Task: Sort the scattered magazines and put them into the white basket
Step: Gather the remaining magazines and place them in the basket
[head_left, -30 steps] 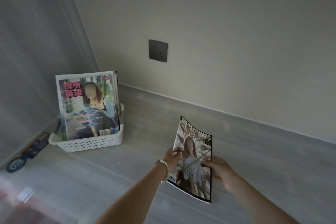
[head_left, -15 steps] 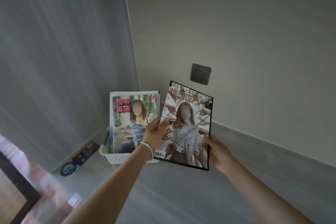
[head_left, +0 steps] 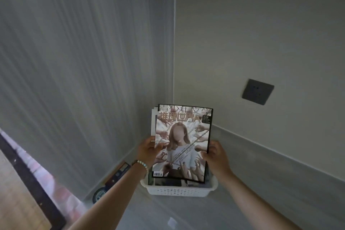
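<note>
Head camera catches what I judge to be a late stage of the job. A black-bordered glossy magazine, its pale cover showing many arms reaching toward a long-haired figure, is held upright directly over the white perforated plastic basket. The basket stands in the corner of the grey wood-grain counter. A stack of other magazines already stands in the basket behind the held one, its edges peeping out at the cover's 10 o'clock corner. The left hand, a pale bead bracelet on its wrist, grips the cover's edge at 9 o'clock, thumb on the front and fingers out of sight behind. The right hand grips the opposite edge at 3 o'clock, fingers curled round it. What seems left for this copy is to lower it fully and let go. Whether more magazines wait elsewhere cannot be told, since only this corner of the counter is in view. The held cover hides the basket's inside, so the number of copies in it and their titles are unknown. Nor can I tell whether the magazine's bottom edge already rests on anything. At the basket's 8 o'clock a dark flat oblong object and a dark round disc lie by the wall, blurred and partly behind the left forearm, too unclear to identify. A dark grey square wall socket sits at the magazine's 2 o'clock.
</note>
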Demonstrator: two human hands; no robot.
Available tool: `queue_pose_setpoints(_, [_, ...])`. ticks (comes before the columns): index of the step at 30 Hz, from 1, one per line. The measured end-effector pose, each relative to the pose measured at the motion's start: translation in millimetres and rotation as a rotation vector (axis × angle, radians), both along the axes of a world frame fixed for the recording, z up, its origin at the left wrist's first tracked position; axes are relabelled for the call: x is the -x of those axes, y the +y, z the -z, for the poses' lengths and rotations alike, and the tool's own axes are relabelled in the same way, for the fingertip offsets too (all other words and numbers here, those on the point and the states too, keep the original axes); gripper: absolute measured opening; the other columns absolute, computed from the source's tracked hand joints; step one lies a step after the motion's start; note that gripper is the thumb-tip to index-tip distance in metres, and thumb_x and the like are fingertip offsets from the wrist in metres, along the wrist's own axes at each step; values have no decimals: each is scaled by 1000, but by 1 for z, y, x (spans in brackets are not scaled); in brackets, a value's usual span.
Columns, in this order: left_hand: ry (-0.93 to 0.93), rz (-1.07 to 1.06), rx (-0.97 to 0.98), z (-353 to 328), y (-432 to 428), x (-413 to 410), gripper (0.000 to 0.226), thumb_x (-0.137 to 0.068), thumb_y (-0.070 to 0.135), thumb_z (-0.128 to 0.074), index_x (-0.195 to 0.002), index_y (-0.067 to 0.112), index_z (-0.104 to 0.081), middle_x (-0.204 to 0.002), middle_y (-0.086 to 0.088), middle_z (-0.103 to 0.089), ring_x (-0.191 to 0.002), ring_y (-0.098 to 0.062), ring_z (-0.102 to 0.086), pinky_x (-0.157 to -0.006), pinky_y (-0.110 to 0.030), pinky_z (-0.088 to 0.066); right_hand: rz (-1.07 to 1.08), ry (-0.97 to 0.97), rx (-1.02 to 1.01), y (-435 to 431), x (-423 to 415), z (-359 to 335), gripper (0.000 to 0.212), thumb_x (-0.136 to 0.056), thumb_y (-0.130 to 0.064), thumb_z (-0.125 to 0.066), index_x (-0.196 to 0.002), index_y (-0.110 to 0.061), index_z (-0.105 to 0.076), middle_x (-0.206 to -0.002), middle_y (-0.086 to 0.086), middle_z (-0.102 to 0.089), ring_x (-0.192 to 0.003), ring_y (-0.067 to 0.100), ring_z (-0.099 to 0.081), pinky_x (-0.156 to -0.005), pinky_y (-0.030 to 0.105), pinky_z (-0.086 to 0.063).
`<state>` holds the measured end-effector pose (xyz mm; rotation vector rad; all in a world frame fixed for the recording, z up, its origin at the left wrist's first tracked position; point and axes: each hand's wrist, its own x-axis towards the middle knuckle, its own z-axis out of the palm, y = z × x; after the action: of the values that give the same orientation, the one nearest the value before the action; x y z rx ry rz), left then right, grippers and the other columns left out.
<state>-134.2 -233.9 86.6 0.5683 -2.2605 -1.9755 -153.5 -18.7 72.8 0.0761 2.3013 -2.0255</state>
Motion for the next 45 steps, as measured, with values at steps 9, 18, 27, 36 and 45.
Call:
queue_pose_setpoints(9, [-51,69,124,39,-23,37,90,-60,29,-84,-134,19,-34,-125,0,-51,-113,-19,-53,-101,-37,-44,3,-138,-122,0,25,28,93,-70,-22,-80,-142,-20,-20,-122,-15,-41,-101,-10,-51,-84,20,-47])
queue_pose_setpoints(18, [-69,19,-210,51,-26,80,57,-61,42,-78,-101,6,-61,-97,-21,-69,-59,-30,-68,-63,-38,-60,-62,-60,-29,-17,83,22,21,-84,-34,-65,-98,-18,-66,-69,-2,-64,-57,-2,-64,-43,22,-52])
queue_pose_setpoints(27, [61,-38,-233,27,-19,66,72,-49,40,-82,-109,8,-61,-100,-12,-69,-71,-27,-71,-47,-28,-56,27,85,91,-11,63,6,21,-75,-30,-73,-92,-23,-64,-74,-4,-71,-64,5,-69,-43,24,-53])
queue_pose_setpoints(36, [240,36,-27,47,-27,46,63,-67,17,-78,-122,27,-50,-98,23,-66,-91,4,-66,-62,-18,-57,-77,212,111,-5,53,10,58,-63,-30,-76,-115,-13,-57,-96,-4,-72,-87,8,-70,-63,18,-55])
queue_pose_setpoints(45, [116,174,131,60,-35,48,79,-56,51,-77,-117,5,-56,-106,-6,-67,-94,-17,-66,-86,-38,-56,-112,77,151,-5,56,28,69,-60,-32,-83,-120,-15,-53,-104,1,-72,-97,18,-69,-74,30,-58])
